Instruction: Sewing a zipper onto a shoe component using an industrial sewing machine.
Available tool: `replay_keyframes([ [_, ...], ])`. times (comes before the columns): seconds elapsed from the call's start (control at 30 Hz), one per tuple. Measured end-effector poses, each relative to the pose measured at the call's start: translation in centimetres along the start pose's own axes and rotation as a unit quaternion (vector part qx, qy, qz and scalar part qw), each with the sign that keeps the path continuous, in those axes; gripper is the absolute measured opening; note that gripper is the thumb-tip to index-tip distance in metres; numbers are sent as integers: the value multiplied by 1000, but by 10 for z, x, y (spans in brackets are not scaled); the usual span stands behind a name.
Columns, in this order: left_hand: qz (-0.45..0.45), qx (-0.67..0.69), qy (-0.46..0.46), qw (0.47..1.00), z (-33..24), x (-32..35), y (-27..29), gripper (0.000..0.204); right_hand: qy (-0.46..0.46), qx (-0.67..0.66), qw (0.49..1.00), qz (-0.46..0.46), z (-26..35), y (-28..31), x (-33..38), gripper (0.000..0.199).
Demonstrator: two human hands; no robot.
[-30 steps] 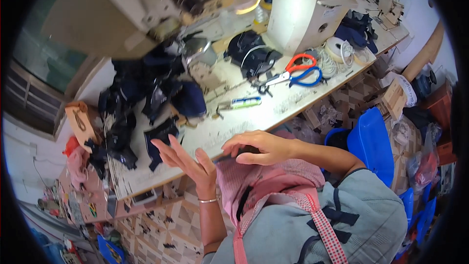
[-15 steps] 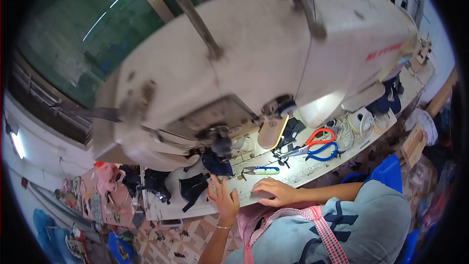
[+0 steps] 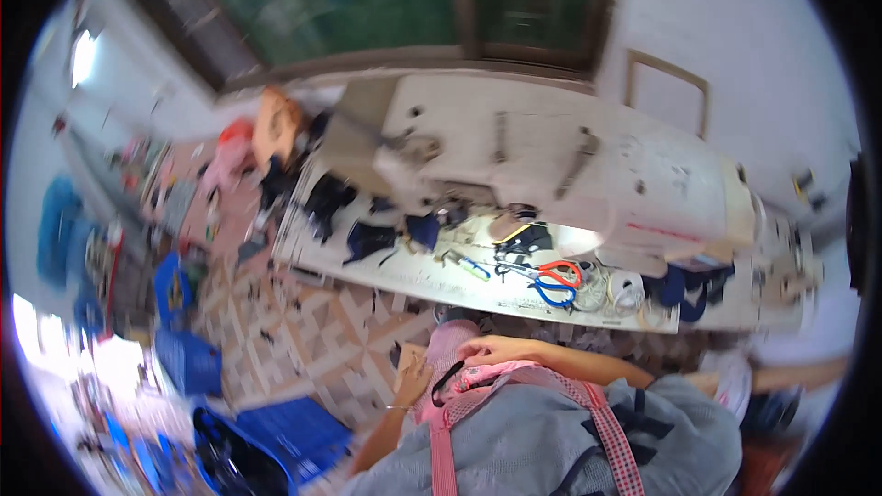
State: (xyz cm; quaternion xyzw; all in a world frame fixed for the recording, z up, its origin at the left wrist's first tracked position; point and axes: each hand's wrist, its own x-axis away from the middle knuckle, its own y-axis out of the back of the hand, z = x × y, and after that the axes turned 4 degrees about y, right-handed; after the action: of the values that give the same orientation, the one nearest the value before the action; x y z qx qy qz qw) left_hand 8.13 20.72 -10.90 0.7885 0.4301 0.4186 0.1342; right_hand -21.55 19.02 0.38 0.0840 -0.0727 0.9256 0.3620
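Both hands are down at my lap, apart from the sewing table (image 3: 404, 285). My right hand (image 3: 491, 349) has its fingers bent against the upper edge of a pink checked apron (image 3: 441, 422) and appears to grip it. My left hand (image 3: 415, 378) lies at the apron's left side; motion blur hides how its fingers are set. A dark strip (image 3: 448, 375) shows in a fold of the apron between them. On the table are a navy fabric piece (image 3: 423, 231), a black piece (image 3: 370, 241), thread snips (image 3: 470, 264) and scissors (image 3: 556, 283) with red and blue handles.
A large sewing machine (image 3: 542, 147) covers the table's back. White cord (image 3: 597, 289) and a spool (image 3: 628, 291) lie to the right. A pink side table (image 3: 230, 202) holds clutter at left. Blue containers (image 3: 294, 441) stand on the tiled floor (image 3: 303, 331).
Both hands have gone from the table edge down to my lap and apron. The view has swung back and left, so the sewing machine looks farther off and more floor shows.
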Motion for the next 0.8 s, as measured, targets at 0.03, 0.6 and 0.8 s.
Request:
replay_keyframes([
  [0.03, -24, 32, 29, 999, 27, 0, -16, 60, -38, -25, 997, 66, 4, -6, 8, 50],
  [0.6, -176, 213, 269, 923, 59, 85, -18, 53, -192, -28, 963, 189, 9, 7, -7, 37],
  [0.8, -267, 309, 192, 892, 122, 135, -25, 48, -197, 70, 941, 264, 45, -66, -160, 37],
])
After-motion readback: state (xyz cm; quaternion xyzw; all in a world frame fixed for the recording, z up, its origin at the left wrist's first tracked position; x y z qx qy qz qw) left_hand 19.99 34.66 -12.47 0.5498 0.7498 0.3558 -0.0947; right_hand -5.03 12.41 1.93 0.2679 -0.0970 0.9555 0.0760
